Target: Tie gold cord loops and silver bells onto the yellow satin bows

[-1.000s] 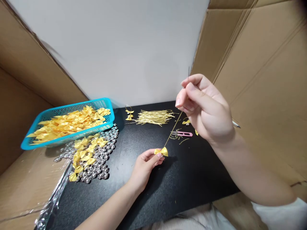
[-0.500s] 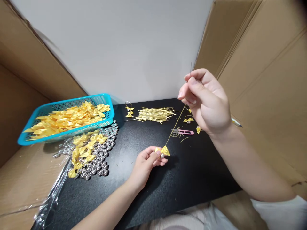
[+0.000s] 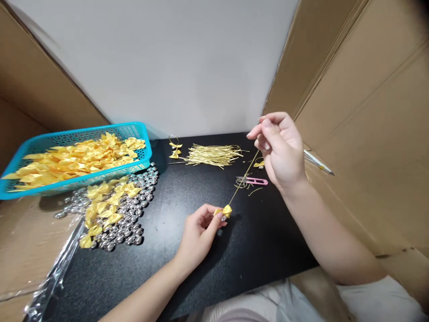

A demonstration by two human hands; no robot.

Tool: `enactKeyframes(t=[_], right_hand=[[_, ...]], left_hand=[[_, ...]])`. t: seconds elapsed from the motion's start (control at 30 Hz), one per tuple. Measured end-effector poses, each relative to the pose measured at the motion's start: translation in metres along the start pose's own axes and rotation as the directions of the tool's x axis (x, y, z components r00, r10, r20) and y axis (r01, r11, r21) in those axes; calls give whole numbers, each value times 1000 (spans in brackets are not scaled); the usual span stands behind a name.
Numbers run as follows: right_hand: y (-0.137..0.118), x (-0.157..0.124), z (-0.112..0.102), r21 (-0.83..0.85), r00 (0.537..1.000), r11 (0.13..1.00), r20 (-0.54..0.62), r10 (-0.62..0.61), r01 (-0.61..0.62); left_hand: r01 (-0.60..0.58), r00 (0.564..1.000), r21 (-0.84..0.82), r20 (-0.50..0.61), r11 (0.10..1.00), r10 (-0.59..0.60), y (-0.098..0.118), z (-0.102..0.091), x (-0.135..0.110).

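Note:
My left hand (image 3: 198, 232) pinches a small yellow satin bow (image 3: 227, 210) just above the black table (image 3: 187, 264). A taut gold cord (image 3: 243, 178) runs from the bow up to my right hand (image 3: 279, 150), which is raised and closed in a pinch on the cord's upper end. The needle seen earlier above the fingers is no longer visible.
A turquoise basket (image 3: 80, 182) full of yellow bows stands at the left, with loose bows (image 3: 103, 208) on a heap of silver bells (image 3: 130, 221) beside it. A bundle of gold cords (image 3: 212, 154), a finished bow (image 3: 174, 151) and pink snips (image 3: 253, 180) lie further back. Cardboard walls stand on both sides.
My right hand has come down a little, still pulling the cord taut. The left hand keeps the bow pinched. The view has shifted slightly.

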State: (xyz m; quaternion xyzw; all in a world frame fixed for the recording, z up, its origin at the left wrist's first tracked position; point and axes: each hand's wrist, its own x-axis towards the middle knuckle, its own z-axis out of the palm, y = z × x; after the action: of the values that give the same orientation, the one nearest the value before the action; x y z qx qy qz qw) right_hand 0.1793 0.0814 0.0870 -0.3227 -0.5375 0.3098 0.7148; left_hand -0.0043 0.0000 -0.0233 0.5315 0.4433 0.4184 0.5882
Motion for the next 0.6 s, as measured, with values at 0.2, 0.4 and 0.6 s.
enactKeyframes(t=[0.2, 0.4, 0.6], right_hand=[[14, -30, -29, -137, 961, 991, -273, -50, 13], [0, -68, -36, -301, 936, 953, -327, -127, 24], [-5, -110, -10, -548, 980, 835, 131, 147, -52]], left_hand=[[-109, 993, 221, -10, 969, 114, -4, -8, -1], [-53, 993, 96, -98, 994, 62, 0, -5, 3], [-14, 986, -8, -168, 1000, 13, 7, -4, 4]])
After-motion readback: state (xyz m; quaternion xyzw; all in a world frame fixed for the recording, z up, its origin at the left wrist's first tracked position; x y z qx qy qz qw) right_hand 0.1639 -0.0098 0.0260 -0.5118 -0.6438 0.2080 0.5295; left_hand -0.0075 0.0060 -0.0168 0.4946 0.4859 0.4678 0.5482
